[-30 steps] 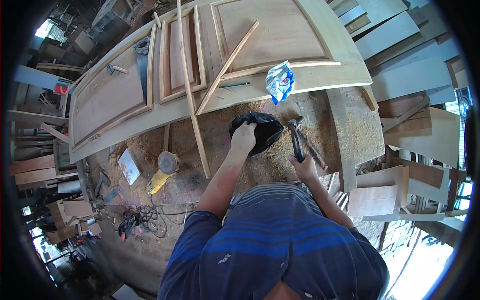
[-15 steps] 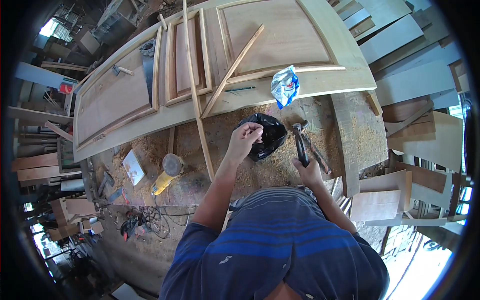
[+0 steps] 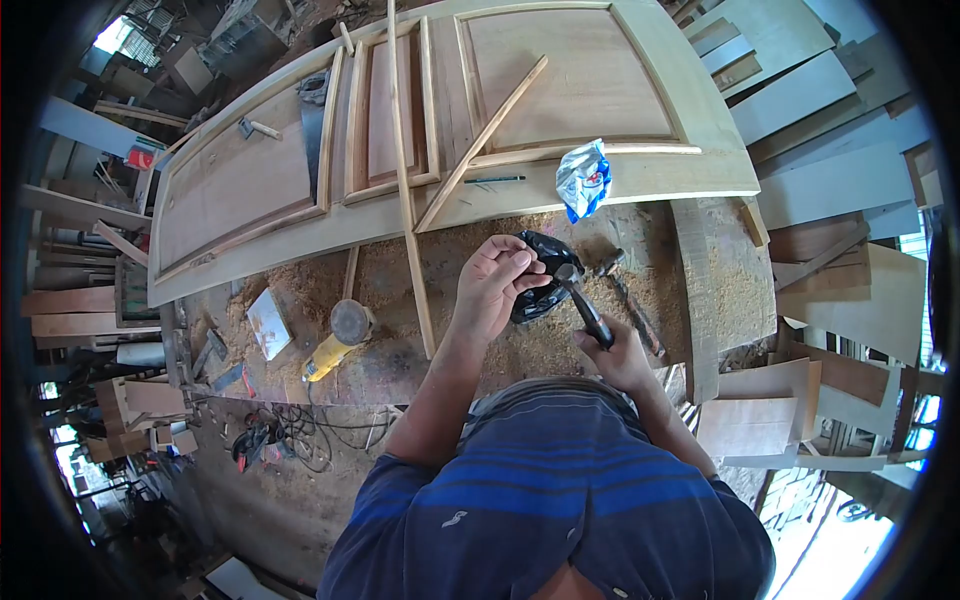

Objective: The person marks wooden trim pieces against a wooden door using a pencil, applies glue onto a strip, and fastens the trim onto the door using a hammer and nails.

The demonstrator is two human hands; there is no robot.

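Note:
My right hand (image 3: 616, 354) is wrapped round the black handle of a hammer (image 3: 592, 318). The hammer's head is raised beside the fingertips of my left hand (image 3: 498, 282). Thumb and fingers of that left hand are pinched together; whatever they hold is too small to make out. Behind them, a black plastic bag (image 3: 543, 245) stands on the sawdust-covered bench, partly hidden by the hand and the hammer head. A second hammer (image 3: 632, 305) lies on the bench to the right.
A panelled wooden door (image 3: 570, 85) lies across the bench, bearing loose wood strips (image 3: 484, 143), a blue-and-white packet (image 3: 583, 180), a pencil (image 3: 495, 179) and another hammer (image 3: 258, 129). A yellow power tool (image 3: 335, 352) rests on the left. Boards (image 3: 810, 100) lean at the right.
My right hand has lifted the hammer and tilted its head left toward my left hand. The left hand has moved slightly right and up, its fingers still pinched.

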